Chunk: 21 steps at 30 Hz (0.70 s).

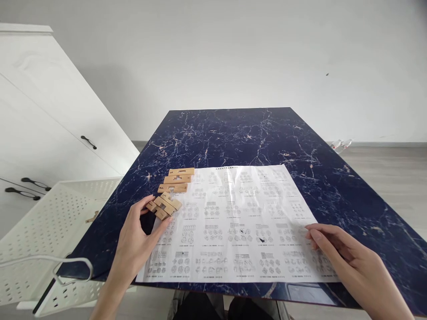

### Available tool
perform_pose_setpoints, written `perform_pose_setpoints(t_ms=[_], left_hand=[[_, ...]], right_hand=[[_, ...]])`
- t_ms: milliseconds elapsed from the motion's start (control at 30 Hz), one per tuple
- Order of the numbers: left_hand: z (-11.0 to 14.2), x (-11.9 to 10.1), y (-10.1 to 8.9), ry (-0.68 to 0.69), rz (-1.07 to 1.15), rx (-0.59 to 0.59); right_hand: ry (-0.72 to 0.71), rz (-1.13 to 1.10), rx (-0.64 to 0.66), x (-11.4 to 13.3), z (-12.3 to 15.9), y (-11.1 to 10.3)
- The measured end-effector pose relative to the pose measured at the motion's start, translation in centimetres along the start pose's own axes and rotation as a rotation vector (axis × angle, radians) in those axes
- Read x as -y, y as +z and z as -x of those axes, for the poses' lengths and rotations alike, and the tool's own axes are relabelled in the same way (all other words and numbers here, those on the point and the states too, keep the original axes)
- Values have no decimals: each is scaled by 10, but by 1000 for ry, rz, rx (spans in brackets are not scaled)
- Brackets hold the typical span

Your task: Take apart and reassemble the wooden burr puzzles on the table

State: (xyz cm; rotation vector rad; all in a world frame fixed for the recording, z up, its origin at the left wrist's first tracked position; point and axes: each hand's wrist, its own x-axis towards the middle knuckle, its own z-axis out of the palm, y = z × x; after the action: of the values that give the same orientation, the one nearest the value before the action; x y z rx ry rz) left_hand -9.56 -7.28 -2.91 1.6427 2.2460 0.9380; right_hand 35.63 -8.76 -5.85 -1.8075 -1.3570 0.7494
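Note:
Between the thumb and fingers of my left hand (138, 238) is a small cluster of interlocked wooden puzzle pieces (163, 205), tilted above the left side of a paper sheet. Just beyond it, three notched wooden puzzle pieces (177, 178) lie in a row at the sheet's upper left corner, with dark numbers on them. The creased instruction sheet (247, 213) is printed with rows of small assembly diagrams. My right hand (343, 253) is at the sheet's right edge, its fingers curled with thumb and index together; whether anything is between them is hidden.
The sheet lies on a dark blue marble-patterned table (227, 138). To the left stand a white perforated rack (40, 218) with a curved white bar and a white cabinet (50, 111) with black handles. A pale wall (216, 58) rises behind the table.

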Motion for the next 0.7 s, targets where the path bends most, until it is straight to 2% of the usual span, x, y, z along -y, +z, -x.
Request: perform_pose_setpoints(t_ms=[300,700], left_hand=[[2,-1,1,9,-2,-8],[2,-3,2,25,-43,27]], right_hand=[[-28,-13,-4,-5,-2,0],[25,2,-12,1,2,0]])
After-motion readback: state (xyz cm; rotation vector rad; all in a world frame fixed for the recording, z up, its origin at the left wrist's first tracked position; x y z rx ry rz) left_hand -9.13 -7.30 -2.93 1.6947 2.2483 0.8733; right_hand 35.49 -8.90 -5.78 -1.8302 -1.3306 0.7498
